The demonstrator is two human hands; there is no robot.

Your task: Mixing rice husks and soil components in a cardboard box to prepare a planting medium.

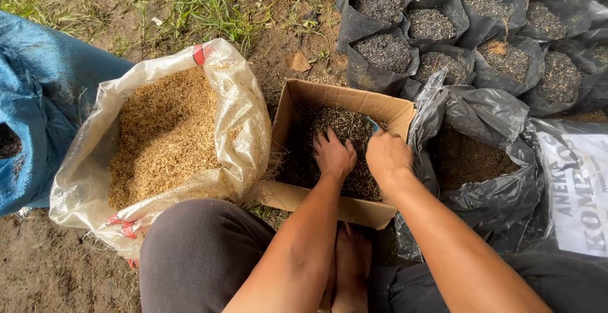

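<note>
Now both my hands down in cardboard box (pixel 297 101) of dark mix (pixel 342 126). Left hand (pixel 334 154) spread flat, pressing mix; right hand (pixel 387 154) curled, grip state unclear. Many black grow bags (pixel 380 53) beyond already filled. Husk sack (pixel 244 123) and black soil bag (pixel 506 161) still well stocked.

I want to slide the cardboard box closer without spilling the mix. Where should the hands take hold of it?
Judging by its pose, grip the cardboard box by its two short side walls, hands coming from left and right. Its top is open, flaps splayed outward and floppy, so hold the walls low, not the flaps. The white sack crowds its left side.
</note>
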